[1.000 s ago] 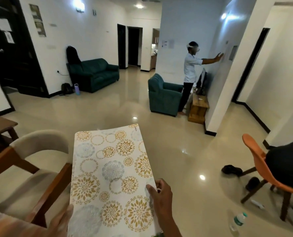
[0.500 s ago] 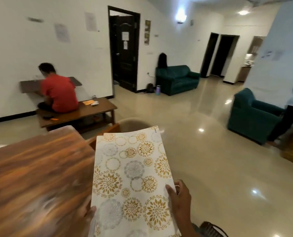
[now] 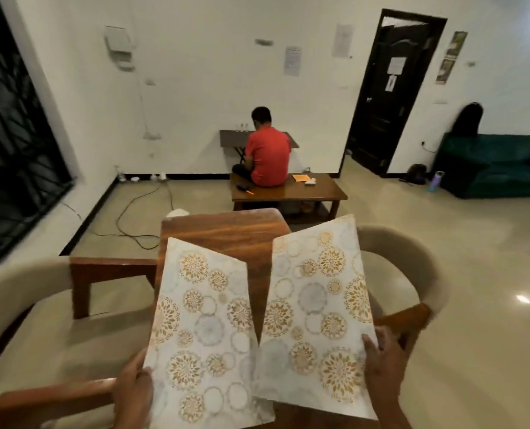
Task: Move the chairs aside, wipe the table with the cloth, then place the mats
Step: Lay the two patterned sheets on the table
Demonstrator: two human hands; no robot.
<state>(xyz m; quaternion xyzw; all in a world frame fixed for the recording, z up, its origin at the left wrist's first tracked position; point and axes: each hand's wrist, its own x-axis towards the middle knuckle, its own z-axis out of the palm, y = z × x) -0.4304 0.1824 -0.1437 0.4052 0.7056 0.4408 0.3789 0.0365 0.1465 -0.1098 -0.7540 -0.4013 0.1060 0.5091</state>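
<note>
Fanning apart in the lower centre of the frame, two patterned mats are being held above the wooden counter, one in each hand. The left mat is being pinched at its lower left edge by the left hand, whose fingers are being kept closed on the sheet, thumb on top. The right mat is being gripped at its lower right edge by the right hand, fingers likewise clamped on it. Both mats are being carried flat with no visible sag, so they are being judged thin, light and fairly stiff, more like a flexible board than cloth. Their printed surfaces are looking smooth, so some slip is being expected, and a firm pinch near an edge or corner is being advised over a loose hold. Little fragility is being assumed, though creasing could be caused by bending. A cushioned chair is standing at the lower left and another chair at the right, both just beside the counter. In the upper centre, a person in a red shirt is sitting with the back turned, well apart from the mats.
</note>
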